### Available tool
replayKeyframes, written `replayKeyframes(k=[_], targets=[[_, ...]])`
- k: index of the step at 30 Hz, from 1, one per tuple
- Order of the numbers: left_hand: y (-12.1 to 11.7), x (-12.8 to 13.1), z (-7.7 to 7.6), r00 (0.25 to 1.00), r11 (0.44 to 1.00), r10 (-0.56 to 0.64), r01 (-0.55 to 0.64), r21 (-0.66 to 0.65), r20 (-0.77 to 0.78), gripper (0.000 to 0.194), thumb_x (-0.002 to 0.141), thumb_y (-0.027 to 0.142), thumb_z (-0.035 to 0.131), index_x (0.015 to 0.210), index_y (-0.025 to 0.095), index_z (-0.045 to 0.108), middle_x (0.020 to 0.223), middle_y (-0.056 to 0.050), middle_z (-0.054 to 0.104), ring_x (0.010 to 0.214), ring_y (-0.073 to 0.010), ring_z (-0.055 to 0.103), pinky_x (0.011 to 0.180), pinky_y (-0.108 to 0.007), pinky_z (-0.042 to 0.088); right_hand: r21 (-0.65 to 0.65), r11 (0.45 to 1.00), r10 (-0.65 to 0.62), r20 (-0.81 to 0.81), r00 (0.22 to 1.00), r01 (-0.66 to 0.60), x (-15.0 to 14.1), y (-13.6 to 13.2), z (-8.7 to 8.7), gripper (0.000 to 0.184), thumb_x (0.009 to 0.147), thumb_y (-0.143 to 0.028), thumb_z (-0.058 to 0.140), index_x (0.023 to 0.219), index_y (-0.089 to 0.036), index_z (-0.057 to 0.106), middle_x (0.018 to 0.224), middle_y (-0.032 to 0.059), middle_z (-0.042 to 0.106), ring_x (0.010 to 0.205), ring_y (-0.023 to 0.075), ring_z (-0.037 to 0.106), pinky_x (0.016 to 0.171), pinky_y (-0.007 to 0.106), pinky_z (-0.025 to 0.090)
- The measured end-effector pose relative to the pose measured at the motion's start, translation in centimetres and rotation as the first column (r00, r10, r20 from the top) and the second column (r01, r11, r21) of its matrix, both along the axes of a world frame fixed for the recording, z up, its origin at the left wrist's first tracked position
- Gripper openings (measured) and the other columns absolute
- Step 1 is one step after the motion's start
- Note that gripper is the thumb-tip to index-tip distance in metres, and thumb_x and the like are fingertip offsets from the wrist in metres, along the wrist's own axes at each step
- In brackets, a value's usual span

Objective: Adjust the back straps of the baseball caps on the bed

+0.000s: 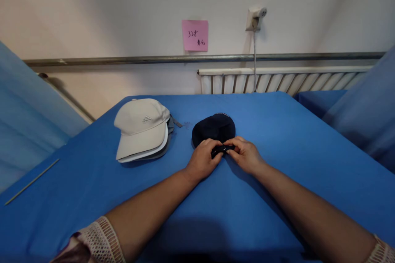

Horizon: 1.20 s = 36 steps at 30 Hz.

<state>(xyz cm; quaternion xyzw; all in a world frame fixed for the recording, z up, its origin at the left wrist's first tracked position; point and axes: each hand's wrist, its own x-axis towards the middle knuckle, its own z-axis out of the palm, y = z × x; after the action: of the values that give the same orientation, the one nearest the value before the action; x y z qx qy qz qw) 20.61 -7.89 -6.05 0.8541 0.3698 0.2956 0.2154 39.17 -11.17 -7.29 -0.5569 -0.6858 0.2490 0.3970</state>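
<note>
My left hand and right hand are pinching the dark cap's strap; stacked caps (pale uppermost) are lying left of my fingers.

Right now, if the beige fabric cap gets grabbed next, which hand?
Left, probably. The left hand lies nearer the beige fabric cap; the right hand is farther across. Both pinch the black band of the dark navy fabric cap, so either must let go first.

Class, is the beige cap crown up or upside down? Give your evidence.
Crown up: the beige cap shows its rounded top above its brim.
</note>
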Motion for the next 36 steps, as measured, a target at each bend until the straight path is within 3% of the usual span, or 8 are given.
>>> replayKeyframes(k=[5,13,18,27,30,36], targets=[[0.1,-0.1,0.0,1.000,1.000,0.007,-0.007,0.009,-0.030,0.017,0.083,0.016,0.056,0.098,0.020,0.062,0.091,-0.003,0.062,0.090,-0.0192,0.057,0.081,-0.034,0.046,-0.029,0.998,0.059,0.037,0.998,-0.058,0.0,-0.3,0.5,0.027,0.082,-0.018,0.060,0.108,-0.026,0.065,0.096,0.0015,0.059,0.068,0.0113,0.055,0.064,0.027,0.044],[-0.1,0.0,-0.1,0.999,0.999,-0.032,0.033,0.013,-0.034,0.019,0.083,0.014,0.055,0.099,0.020,0.063,0.095,-0.004,0.065,0.093,-0.0194,0.057,0.084,-0.035,0.046,0.055,0.996,0.062,0.235,0.970,-0.077,0.5,-0.4,0.8,0.026,0.081,-0.010,0.056,0.101,-0.025,0.064,0.102,0.0028,0.059,0.081,0.0144,0.057,0.072,0.029,0.044],[0.1,-0.1,-0.1,1.000,1.000,-0.015,0.014,-0.012,-0.021,0.017,0.087,0.019,0.054,0.099,0.021,0.065,0.097,-0.004,0.066,0.095,-0.0200,0.059,0.086,-0.036,0.047,0.047,0.996,0.065,0.241,0.968,-0.079,0.6,-0.4,0.9,0.021,0.085,-0.019,0.058,0.104,-0.025,0.064,0.101,0.0038,0.062,0.084,0.0169,0.059,0.075,0.031,0.044],[0.9,-0.2,-0.1,0.999,0.988,0.030,-0.025,-0.154,0.032,0.021,0.092,0.027,0.047,0.096,0.019,0.066,0.087,-0.004,0.067,0.085,-0.0184,0.062,0.076,-0.031,0.048,0.014,0.994,0.111,0.079,0.991,-0.113,1.3,0.7,-0.8,0.035,0.080,-0.012,0.059,0.111,-0.027,0.065,0.111,0.0035,0.062,0.079,0.0138,0.058,0.076,0.030,0.046],[1.1,-0.4,-0.3,0.998,0.978,0.026,-0.013,-0.209,0.060,0.024,0.093,0.030,0.045,0.096,0.019,0.065,0.083,-0.002,0.068,0.079,-0.0164,0.063,0.073,-0.029,0.048,0.007,0.996,0.094,0.009,0.996,-0.094,1.5,1.1,-1.1,0.023,0.082,-0.014,0.054,0.097,-0.025,0.068,0.095,0.0016,0.064,0.073,0.0130,0.057,0.069,0.027,0.045],[1.2,-0.3,-0.7,0.993,0.970,0.055,-0.028,-0.241,0.104,0.026,0.092,0.032,0.046,0.101,0.020,0.066,0.084,-0.001,0.068,0.078,-0.0158,0.063,0.074,-0.028,0.049,-0.162,0.981,0.070,-0.239,0.968,-0.111,1.5,1.0,0.0,0.014,0.082,-0.029,0.053,0.079,-0.021,0.064,0.061,-0.0046,0.052,0.056,0.0111,0.046,0.055,0.023,0.036]])
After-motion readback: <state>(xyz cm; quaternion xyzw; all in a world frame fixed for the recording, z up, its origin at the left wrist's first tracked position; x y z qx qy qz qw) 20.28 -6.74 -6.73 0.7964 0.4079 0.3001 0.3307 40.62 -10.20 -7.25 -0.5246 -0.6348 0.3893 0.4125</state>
